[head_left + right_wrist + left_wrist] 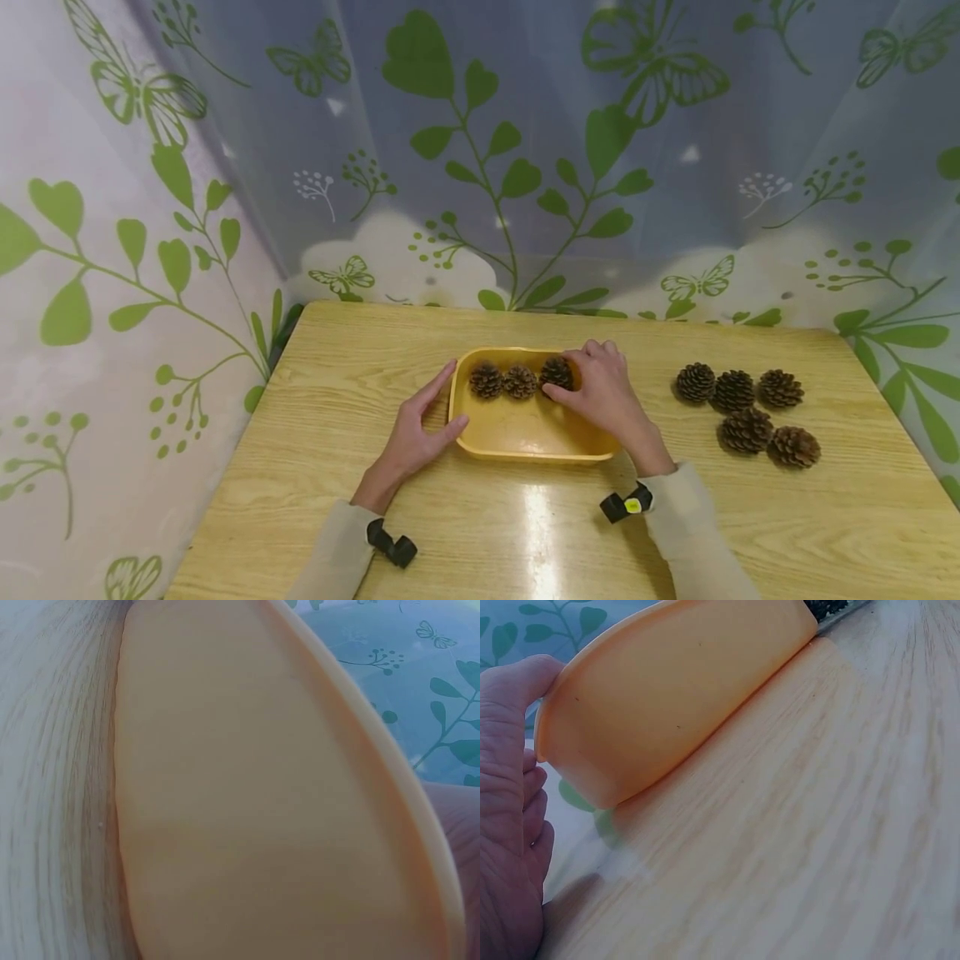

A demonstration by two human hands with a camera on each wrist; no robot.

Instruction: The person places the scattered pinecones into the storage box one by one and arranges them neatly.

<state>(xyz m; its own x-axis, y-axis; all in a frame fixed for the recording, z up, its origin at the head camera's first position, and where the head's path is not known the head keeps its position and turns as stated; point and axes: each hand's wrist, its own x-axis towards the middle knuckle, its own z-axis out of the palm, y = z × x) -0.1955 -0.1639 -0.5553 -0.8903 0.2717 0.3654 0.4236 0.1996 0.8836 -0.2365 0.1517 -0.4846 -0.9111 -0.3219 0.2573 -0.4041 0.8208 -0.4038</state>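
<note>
A shallow yellow plastic basin (525, 429) stands on the wooden table. My left hand (416, 433) holds it at its left end, thumb over the rim and fingers along the outside; in the left wrist view this hand (510, 787) is at the end of the basin wall (682, 697). Inside, along the far side, sit two brown pine cones, a left one (486, 380) and a middle one (520, 382). Beside them my right hand (603, 392) reaches over the right rim and pinches a third pine cone (556, 375). Mostly the basin's outer wall (247, 765) fills the right wrist view.
Several more pine cones lie grouped on the table to the right of the basin, among them a near one (795, 447) and a far one (695, 382). Behind the table (360, 358) hangs a curtain (525, 167) printed with green leaves and butterflies.
</note>
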